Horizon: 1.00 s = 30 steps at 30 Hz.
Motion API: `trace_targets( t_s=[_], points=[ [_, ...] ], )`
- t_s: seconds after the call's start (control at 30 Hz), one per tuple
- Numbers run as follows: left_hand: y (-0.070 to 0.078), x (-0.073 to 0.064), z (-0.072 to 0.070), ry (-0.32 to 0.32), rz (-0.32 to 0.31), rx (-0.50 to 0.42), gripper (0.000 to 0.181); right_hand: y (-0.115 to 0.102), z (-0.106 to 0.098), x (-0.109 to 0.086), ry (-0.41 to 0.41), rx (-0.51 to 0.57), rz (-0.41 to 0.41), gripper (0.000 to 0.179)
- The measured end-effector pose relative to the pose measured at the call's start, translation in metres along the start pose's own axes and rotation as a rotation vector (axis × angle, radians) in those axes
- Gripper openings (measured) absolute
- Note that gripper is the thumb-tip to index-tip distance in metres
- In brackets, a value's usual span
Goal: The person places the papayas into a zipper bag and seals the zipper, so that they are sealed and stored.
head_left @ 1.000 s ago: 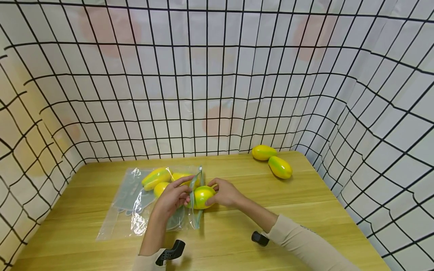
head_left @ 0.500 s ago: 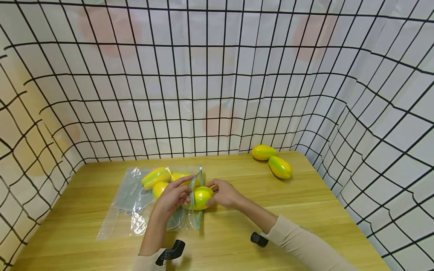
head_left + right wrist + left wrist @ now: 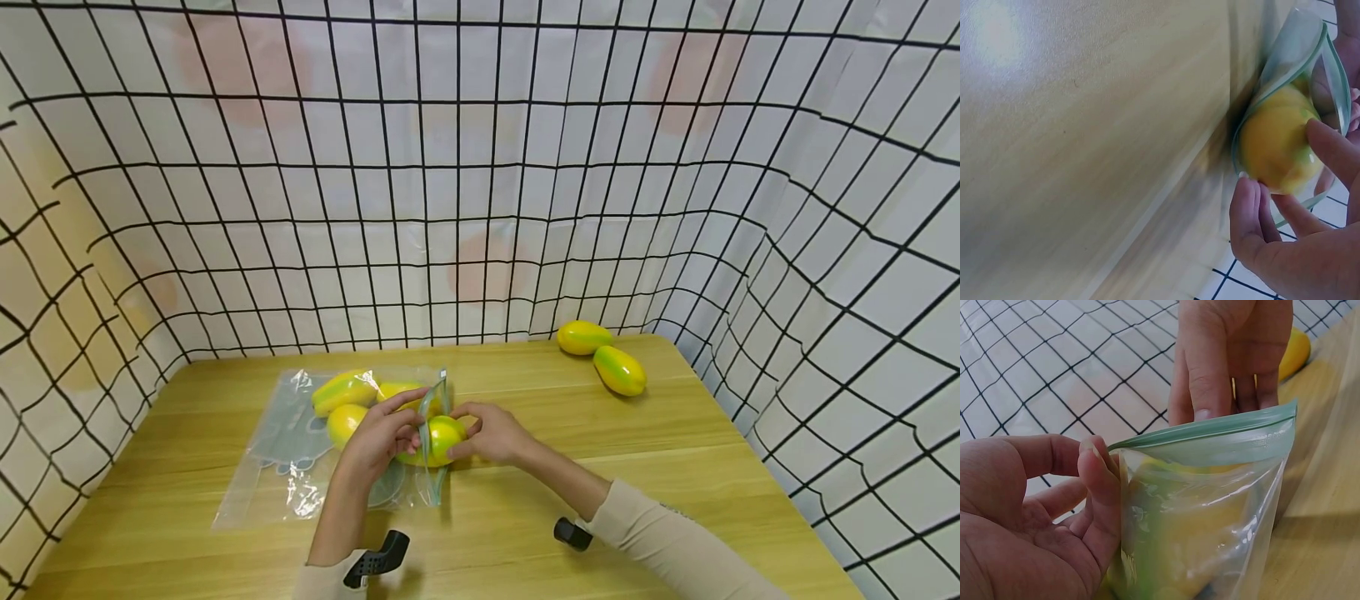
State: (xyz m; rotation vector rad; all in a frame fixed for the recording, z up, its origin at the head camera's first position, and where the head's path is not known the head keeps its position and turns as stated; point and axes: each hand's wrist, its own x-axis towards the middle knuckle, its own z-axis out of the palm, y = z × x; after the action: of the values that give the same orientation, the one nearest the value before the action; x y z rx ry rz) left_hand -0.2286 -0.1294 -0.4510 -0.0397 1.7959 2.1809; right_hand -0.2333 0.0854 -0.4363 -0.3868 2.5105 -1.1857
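A clear zip bag with a green zip strip lies on the table, its mouth facing right. My left hand pinches the rim of that mouth between thumb and fingers. In the opening sits a glossy yellow-green papaya, its inner end inside the bag. My right hand grips the outer end, with fingertips and thumb spread round it in the right wrist view, where the papaya fills the mouth. Several more papayas show through the plastic, partly hidden by my left hand.
Two loose papayas lie together at the back right of the wooden table. Behind and along both sides stands a black grid mesh before white sheeting. A black wrist camera sticks out from the right sleeve.
My right hand has pushed the papaya a little left, further into the bag. A papaya inside has shifted slightly left. My left hand stays in place at the rim.
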Motion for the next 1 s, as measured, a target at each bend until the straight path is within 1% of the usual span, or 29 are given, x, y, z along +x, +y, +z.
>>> trace_targets(
  t_s=[0.13,0.4,0.7,1.0],
  points=[
    [0.000,0.000,0.000,-0.009,-0.003,-0.006,0.049,-0.001,0.001,-0.002,-0.007,0.018,0.012,0.060],
    [0.001,0.000,-0.002,-0.007,0.006,-0.009,0.049,-0.006,0.000,-0.005,-0.035,0.072,0.005,0.054],
    [0.002,-0.001,-0.001,-0.013,0.017,-0.008,0.050,-0.005,0.007,-0.001,-0.025,0.166,0.004,0.051],
    [0.004,-0.003,0.000,-0.022,0.030,-0.002,0.052,-0.007,0.014,0.002,-0.002,0.207,0.015,0.049]
  ],
)
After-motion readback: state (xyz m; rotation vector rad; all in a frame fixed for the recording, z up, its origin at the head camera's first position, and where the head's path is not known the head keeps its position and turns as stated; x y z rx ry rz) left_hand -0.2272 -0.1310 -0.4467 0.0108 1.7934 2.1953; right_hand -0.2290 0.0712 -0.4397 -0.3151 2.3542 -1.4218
